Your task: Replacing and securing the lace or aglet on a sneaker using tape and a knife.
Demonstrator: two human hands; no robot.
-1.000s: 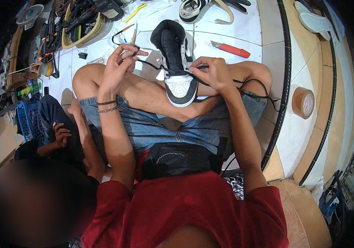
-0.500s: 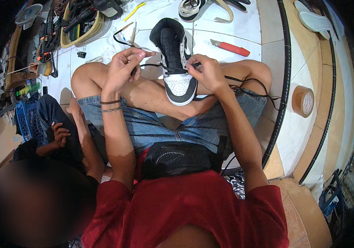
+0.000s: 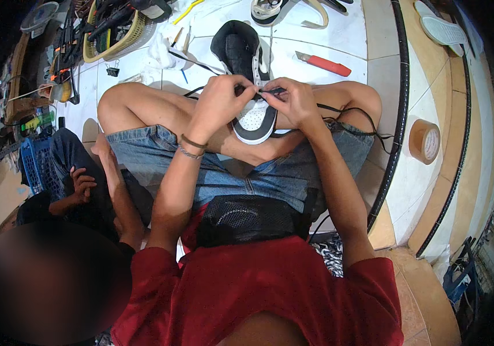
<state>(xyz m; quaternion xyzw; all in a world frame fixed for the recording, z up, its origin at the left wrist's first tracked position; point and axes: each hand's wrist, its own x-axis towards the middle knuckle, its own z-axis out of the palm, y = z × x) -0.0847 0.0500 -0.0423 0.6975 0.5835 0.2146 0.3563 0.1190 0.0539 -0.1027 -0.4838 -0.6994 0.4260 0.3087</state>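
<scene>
A black and white high-top sneaker [image 3: 253, 124] rests across my crossed legs, toe toward me, its middle partly hidden by my hands. My left hand [image 3: 226, 98] is over the shoe's lacing, thumb and fingers closed on the black lace [image 3: 364, 112], with part of the grip hidden. My right hand [image 3: 290, 101] pinches the lace right beside it, at the eyelets. Loose lace trails over my right knee, and more runs out to the left behind my left hand. A red utility knife [image 3: 327, 66] lies on the white tiles beyond my right hand.
A tool basket [image 3: 140, 32], another sneaker [image 3: 264, 16] and thin tools lie ahead. To the right are brown tape [image 3: 423, 144], a black-edged step and white soles [image 3: 443, 29]. At left a co-worker sits, hand [image 3: 82, 184] on dark trousers, beside a blue crate [image 3: 36, 167].
My left hand has moved right and onto the shoe, drawing close to my right hand, which stays at the eyelets. The lace that stretched between them is now bunched under my fingers.
</scene>
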